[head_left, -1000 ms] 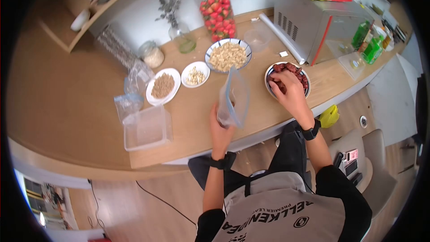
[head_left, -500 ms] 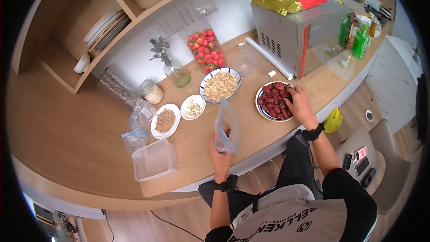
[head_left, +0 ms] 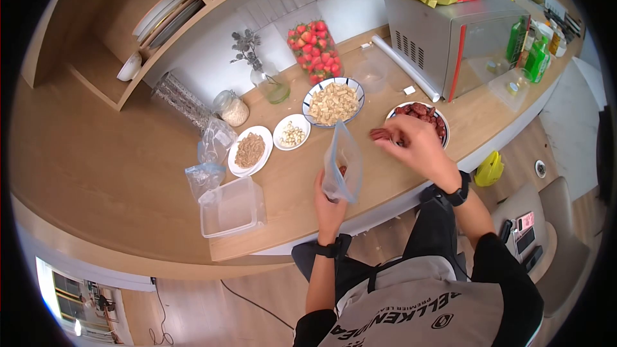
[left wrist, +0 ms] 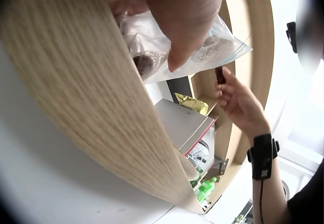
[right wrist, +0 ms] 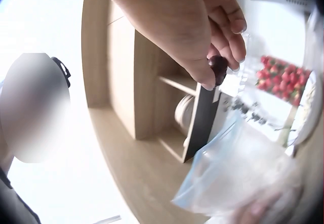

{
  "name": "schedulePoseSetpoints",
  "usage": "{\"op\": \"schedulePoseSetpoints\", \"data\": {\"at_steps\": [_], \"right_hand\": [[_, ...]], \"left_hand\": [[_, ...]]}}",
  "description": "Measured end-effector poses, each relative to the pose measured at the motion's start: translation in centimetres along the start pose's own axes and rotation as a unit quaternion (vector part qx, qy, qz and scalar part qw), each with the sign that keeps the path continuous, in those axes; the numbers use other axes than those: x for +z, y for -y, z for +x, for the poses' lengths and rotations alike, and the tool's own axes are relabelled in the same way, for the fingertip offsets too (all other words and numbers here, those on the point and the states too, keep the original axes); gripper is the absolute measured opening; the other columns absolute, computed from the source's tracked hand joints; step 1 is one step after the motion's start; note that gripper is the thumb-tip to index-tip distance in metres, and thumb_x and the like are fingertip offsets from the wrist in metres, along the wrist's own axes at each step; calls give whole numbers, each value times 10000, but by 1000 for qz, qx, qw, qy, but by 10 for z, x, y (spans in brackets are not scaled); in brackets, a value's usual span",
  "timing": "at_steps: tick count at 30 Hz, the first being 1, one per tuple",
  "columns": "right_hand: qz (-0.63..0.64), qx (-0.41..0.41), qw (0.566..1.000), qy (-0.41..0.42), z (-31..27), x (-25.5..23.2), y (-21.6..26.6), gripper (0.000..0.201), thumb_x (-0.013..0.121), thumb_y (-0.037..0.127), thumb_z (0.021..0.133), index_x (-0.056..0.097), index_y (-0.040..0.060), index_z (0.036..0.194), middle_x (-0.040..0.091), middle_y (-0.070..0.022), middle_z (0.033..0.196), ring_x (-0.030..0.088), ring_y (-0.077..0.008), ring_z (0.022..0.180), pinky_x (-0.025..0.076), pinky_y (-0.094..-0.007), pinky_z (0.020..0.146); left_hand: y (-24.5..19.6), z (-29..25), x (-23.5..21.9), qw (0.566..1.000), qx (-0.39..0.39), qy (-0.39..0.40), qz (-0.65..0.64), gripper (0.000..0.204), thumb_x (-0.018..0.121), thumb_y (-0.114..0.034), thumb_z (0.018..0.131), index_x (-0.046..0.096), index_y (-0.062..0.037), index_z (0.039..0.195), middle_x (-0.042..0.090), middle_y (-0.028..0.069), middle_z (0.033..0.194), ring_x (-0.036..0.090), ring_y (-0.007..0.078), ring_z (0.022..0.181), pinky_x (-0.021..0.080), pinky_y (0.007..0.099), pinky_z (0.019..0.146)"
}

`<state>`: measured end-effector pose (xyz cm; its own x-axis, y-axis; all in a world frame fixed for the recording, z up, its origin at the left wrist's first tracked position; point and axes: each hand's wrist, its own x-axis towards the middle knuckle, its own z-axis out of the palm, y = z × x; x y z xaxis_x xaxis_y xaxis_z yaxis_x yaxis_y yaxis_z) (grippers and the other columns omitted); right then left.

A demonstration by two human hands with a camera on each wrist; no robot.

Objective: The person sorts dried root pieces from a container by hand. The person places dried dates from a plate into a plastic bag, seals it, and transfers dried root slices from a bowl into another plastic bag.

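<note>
My left hand point(head_left: 330, 204) grips the lower part of a clear zip bag point(head_left: 344, 164) and holds it upright with its mouth gaping. A few dark red pieces show low inside the bag. My right hand point(head_left: 421, 148) pinches a dried red date point(right wrist: 218, 70) between thumb and fingers, between the bag and the plate of dates. That blue-rimmed plate point(head_left: 448, 130), heaped with red dates point(head_left: 421, 112), is partly hidden behind the right hand. In the left wrist view the date lies close beside the bag's open edge.
Left of the bag stand a bowl of pale chunks point(head_left: 333, 103), a small dish of nuts point(head_left: 293, 133) and a plate of brown pieces point(head_left: 250, 151). An empty plastic box point(head_left: 232, 209) sits near the counter's front edge. A microwave point(head_left: 443, 38) stands behind the dates.
My right hand has lifted from the plate and moved left toward the bag, with a date in its fingers. The left hand still holds the bag. The head view has shifted.
</note>
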<state>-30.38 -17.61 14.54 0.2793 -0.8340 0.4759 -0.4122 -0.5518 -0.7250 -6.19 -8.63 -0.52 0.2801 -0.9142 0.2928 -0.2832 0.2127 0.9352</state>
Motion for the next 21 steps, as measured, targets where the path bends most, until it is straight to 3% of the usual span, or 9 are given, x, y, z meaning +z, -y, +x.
{"op": "schedulePoseSetpoints", "data": {"at_steps": [2, 6, 9, 10, 14, 15, 18, 21], "right_hand": [[-28, -175, 983, 49, 8, 14, 21, 332, 813, 259, 865, 691, 18, 1058, 707, -136, 925, 706, -311, 874, 561, -407, 756], [10, -188, 982, 21, 6, 20, 29, 305, 829, 173, 846, 696, 13, 1069, 677, -116, 906, 676, -252, 789, 551, -372, 729], [-65, -128, 990, 15, 0, 3, -11, 252, 807, 149, 867, 702, 10, 1048, 677, -113, 908, 678, -221, 759, 554, -346, 688], [-34, -75, 997, 11, -4, -4, -29, 207, 784, 125, 888, 700, 0, 1030, 680, -110, 901, 675, -194, 730, 550, -319, 657], [-149, 29, 988, -35, -15, -44, -124, 255, 773, 148, 882, 711, -8, 1073, 691, -178, 983, 699, -304, 808, 561, -380, 726], [-202, 48, 978, -35, -17, -53, -134, 272, 776, 163, 877, 716, -5, 1083, 688, -182, 980, 693, -327, 837, 556, -398, 749], [-196, 87, 976, -34, -20, -60, -158, 290, 780, 189, 867, 730, 6, 1086, 678, -191, 958, 677, -360, 869, 543, -439, 785], [-228, 82, 970, -13, -14, -59, -173, 299, 781, 210, 859, 741, 15, 1082, 675, -199, 953, 672, -373, 860, 536, -456, 778]], "left_hand": [[4, 1, 2, 999, -5, -10, -35, 770, 765, -14, 865, 345, 56, 1506, 592, 211, 1409, 605, 268, 1301, 471, 379, 1093], [12, 3, 7, 990, 11, 2, -140, 774, 767, -17, 864, 348, 42, 1512, 596, 194, 1389, 601, 261, 1287, 469, 386, 1090], [23, -1, 1, 998, -2, -28, -63, 766, 774, -27, 864, 366, 29, 1510, 599, 176, 1362, 591, 256, 1276, 470, 394, 1082], [24, -1, 0, 998, 0, -29, -48, 761, 779, -28, 861, 378, 27, 1505, 600, 171, 1351, 588, 253, 1276, 471, 395, 1079], [14, 0, 2, 996, -1, -24, -84, 751, 788, -24, 850, 402, 27, 1493, 598, 168, 1362, 590, 250, 1275, 469, 390, 1079], [16, 0, 2, 996, -3, -24, -91, 751, 788, -24, 850, 402, 27, 1493, 598, 168, 1362, 590, 250, 1275, 469, 390, 1079], [16, 0, 3, 997, 14, -17, -79, 772, 792, -21, 846, 389, 26, 1504, 592, 172, 1386, 596, 250, 1272, 467, 386, 1083], [9, -2, 2, 995, 7, -24, -101, 785, 791, -20, 847, 375, 31, 1511, 600, 177, 1387, 607, 248, 1263, 468, 385, 1081]]}}
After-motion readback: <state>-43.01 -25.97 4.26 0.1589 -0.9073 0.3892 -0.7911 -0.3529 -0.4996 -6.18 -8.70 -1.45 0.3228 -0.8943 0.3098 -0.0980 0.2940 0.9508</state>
